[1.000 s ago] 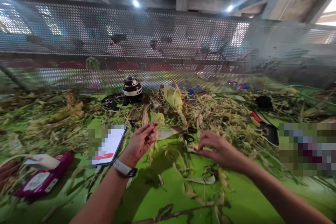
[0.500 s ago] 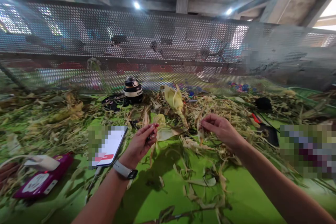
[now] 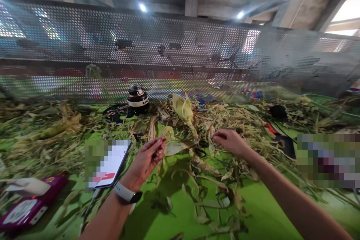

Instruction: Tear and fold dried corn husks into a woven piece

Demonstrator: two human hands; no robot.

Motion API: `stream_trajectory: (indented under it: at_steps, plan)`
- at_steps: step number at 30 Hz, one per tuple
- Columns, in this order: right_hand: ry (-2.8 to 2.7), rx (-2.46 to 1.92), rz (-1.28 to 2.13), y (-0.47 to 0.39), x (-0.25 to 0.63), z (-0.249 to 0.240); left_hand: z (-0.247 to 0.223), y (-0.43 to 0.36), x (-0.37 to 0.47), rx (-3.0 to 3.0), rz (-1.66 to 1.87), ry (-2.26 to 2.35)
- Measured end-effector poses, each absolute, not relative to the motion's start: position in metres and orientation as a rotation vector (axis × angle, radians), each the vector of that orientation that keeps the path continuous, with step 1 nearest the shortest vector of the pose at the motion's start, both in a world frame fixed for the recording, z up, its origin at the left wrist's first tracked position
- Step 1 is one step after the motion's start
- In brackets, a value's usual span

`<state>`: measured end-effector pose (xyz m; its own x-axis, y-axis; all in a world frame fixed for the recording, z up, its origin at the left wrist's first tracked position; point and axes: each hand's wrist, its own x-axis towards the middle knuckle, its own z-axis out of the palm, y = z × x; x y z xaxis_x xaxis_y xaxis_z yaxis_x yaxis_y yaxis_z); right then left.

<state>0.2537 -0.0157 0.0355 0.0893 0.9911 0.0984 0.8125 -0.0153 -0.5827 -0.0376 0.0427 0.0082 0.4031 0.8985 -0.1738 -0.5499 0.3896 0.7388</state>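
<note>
Left hand (image 3: 147, 159): thumb and fingertips pinched together at a thin, curled, pale yellow-green husk-like piece (image 3: 168, 132); whether that piece is gripped, cannot tell.
Right hand (image 3: 233, 142): fingers bent, tips beside a crinkled, tan, papery strip (image 3: 210, 135); grip not readable.
Spacing: the hands are apart, the yellow-green piece nearer the left.
Change: over the last second the right hand rose from low over the loose strips to the near edge of a tangled, tan, dried-leaf heap (image 3: 242, 120); left hand held its pose.
Meaning (judged): right hand appears to be the one working, left the steady one; the pieces look unjoined.
Surroundings: glossy bright-green worktop (image 3: 168, 217); folded, pale-yellow, leafy bundle (image 3: 181, 108) beyond the hands.
</note>
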Motion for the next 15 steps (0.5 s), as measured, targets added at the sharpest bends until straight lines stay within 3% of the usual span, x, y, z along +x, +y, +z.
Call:
stream_trajectory:
  at_steps: [6,15]
  plan:
    - [-1.652,-2.066,0.210,0.007,0.313,0.031,0.013,0.043,-0.037,0.644,0.998,0.652]
    - [-1.945,-2.080,0.364,0.000,0.301,0.019,0.012,0.042,-0.037,0.656,0.986,0.678]
